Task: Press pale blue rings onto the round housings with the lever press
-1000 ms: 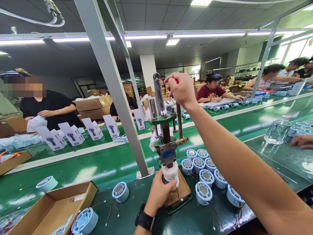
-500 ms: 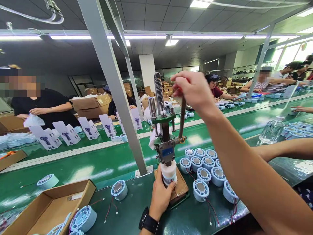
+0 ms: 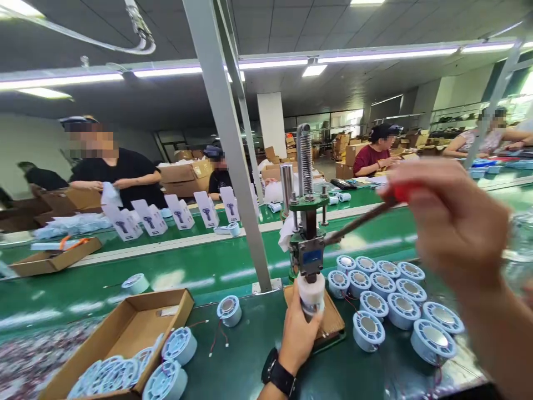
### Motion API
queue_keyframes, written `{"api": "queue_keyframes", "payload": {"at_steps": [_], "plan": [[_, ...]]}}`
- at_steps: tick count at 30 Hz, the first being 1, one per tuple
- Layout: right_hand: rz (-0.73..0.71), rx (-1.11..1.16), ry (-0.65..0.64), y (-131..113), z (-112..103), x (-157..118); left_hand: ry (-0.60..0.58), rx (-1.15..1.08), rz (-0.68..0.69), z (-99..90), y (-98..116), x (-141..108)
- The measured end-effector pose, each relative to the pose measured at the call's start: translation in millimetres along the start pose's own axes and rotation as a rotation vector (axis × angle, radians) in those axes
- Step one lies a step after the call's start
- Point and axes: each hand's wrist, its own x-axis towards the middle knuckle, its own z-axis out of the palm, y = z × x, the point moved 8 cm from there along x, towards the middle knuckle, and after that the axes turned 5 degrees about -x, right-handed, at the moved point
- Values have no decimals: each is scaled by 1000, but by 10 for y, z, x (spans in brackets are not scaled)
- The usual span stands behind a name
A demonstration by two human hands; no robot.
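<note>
A hand press (image 3: 311,253) with a coiled spring stands on a brown base plate (image 3: 332,318). My left hand (image 3: 300,333), a black watch at its wrist, is wrapped round a pale round part (image 3: 313,306) under the white press head (image 3: 311,288). Blurred by motion, my right hand (image 3: 449,216) is closed on the red-ended lever (image 3: 360,220), which slants up to the right from the press. Several light-blue round motor housings (image 3: 368,331) with metal discs stand right of the press. Another housing (image 3: 229,311) lies to its left, wires trailing.
A cardboard tray (image 3: 125,316) holds light-blue rings at the lower left, with housings beside it. A metal post (image 3: 233,144) rises behind the table edge. Across the green conveyor (image 3: 187,278) stand white printed boxes (image 3: 180,214), and several people sit or stand beyond.
My right hand has pulled the lever from near upright down to the right. The view has turned left, so the scene sits further right. My left hand stays round the part.
</note>
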Motion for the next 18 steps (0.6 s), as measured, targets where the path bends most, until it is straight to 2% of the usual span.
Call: {"api": "queue_keyframes", "payload": {"at_steps": [2, 3, 4, 5, 6, 8, 9, 10, 11, 13, 15, 16, 18], "plan": [[-16, 155, -48, 66, 255, 548, -34, 96, 61, -177, 42, -71], [-7, 231, -86, 98, 396, 663, -8, 213, 76, -352, 39, -101], [17, 290, -126, 136, 537, 647, 44, 362, 68, -578, 17, -125], [58, 332, -126, 185, 644, 506, 111, 515, 38, -836, -21, -148], [108, 352, -87, 246, 720, 254, 169, 646, -9, -1096, -73, -171], [247, 342, 39, 409, 841, -495, 218, 789, -115, -1513, -207, -211], [313, 305, 103, 490, 902, -920, 212, 805, -154, -1636, -274, -230], [357, 297, 137, 556, 990, -1323, 202, 802, -179, -1699, -325, -253], [434, 281, 88, 638, 1144, -1683, 192, 804, -195, -1706, -357, -282], [617, 249, -63, 810, 1471, -2232, 179, 803, -202, -1588, -356, -349], [814, 206, -220, 962, 1744, -2559, 168, 794, -197, -1405, -283, -413], [892, 188, -255, 1018, 1825, -2643, 162, 788, -190, -1337, -225, -435], [980, 155, -224, 1086, 1881, -2693, 165, 831, -177, -1352, -76, -462]]}}
